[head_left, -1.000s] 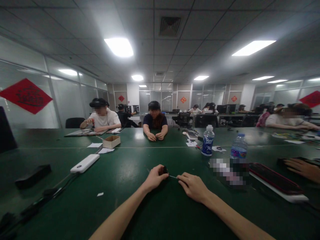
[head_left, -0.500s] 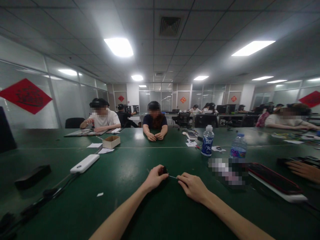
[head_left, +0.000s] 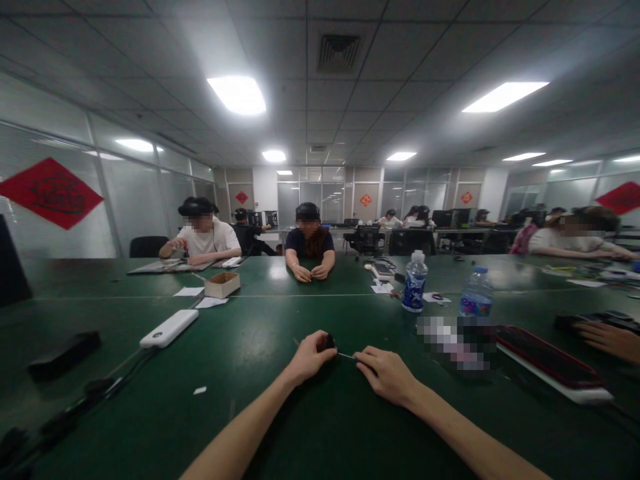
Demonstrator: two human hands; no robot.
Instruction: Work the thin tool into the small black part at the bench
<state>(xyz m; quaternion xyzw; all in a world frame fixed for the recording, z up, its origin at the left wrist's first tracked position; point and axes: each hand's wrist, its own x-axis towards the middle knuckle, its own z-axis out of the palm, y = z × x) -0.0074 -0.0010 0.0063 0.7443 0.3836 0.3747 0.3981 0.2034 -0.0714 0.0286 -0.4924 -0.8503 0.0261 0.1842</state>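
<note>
My left hand (head_left: 311, 357) is closed around a small black object (head_left: 330, 341), gripped between thumb and fingers; its kind is too small and dark to make out. A thin, light-coloured rod (head_left: 346, 356) spans the gap between my hands, its left end at the black object. My right hand (head_left: 384, 373) pinches the rod's other end, and the fingers hide the rest of it. Both hands are low over the green table (head_left: 260, 427).
On the right are two bottles (head_left: 415, 283) and a phone (head_left: 547, 357) on a white power bank, with another person's hand (head_left: 610, 341) beyond. To the left lie a white power bank (head_left: 170, 328), cables, a black block (head_left: 65, 353) and a small box (head_left: 223, 285). Co-workers sit opposite.
Hardly anything differs. My hands keep their hold and place, and the rod tilts down very slightly toward my right hand.
</note>
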